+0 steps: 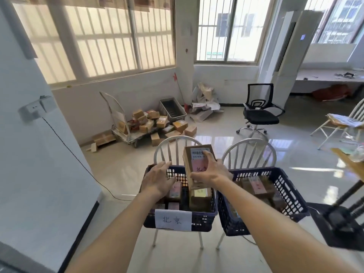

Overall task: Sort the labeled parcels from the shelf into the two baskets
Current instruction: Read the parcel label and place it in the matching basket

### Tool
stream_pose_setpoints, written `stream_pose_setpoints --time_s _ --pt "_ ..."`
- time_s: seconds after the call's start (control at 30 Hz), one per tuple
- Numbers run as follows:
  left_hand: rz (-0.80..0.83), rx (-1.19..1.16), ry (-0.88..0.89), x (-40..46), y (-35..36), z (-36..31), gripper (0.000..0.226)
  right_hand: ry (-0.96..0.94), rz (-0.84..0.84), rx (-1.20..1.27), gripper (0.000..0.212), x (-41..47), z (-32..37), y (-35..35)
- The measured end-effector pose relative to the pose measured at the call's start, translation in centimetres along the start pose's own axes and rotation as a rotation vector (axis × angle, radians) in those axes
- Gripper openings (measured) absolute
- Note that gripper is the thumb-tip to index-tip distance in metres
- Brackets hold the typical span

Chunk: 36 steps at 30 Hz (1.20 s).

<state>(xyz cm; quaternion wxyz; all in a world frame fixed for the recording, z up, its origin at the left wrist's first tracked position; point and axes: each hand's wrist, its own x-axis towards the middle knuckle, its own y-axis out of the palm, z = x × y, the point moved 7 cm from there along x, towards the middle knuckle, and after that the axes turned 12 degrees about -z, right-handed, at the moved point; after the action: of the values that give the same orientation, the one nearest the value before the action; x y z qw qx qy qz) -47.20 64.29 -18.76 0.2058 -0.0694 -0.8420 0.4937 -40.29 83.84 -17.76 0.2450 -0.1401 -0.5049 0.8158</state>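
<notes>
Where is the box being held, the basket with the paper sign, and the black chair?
box [197, 164]: head view, pink label.
left basket [202, 219]: head view, front wall.
black chair [260, 116]: head view, seat.

Left basket: on the left chair, holding parcels; paper label on its near wall. Right basket: just beside it, on the right chair, also holding parcels. Held parcel: above the left basket, in the right hand. Left hand: over the left basket's left side. Trolley with loose boxes: behind, against the wall. Office chair: behind and to the right.
</notes>
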Motion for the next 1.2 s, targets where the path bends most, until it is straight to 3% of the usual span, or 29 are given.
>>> stream_pose_setpoints --time_s 0.4,0.93,1.2 --pt "0.241 0.063 -0.02 12.5 16.8 14.3 0.063 0.15 0.13 0.013 0.102 14.8 0.5 18.6" --pt "0.409 0.062 -0.18 15.0 36.4 25.2 0.065 0.304 0.333 -0.021 0.105 23.4 -5.3 41.4" --pt "0.46 0.088 -0.213 15.2 42.7 28.7 0.074 0.328 0.304 -0.004 0.105 25.6 -6.7 48.5"
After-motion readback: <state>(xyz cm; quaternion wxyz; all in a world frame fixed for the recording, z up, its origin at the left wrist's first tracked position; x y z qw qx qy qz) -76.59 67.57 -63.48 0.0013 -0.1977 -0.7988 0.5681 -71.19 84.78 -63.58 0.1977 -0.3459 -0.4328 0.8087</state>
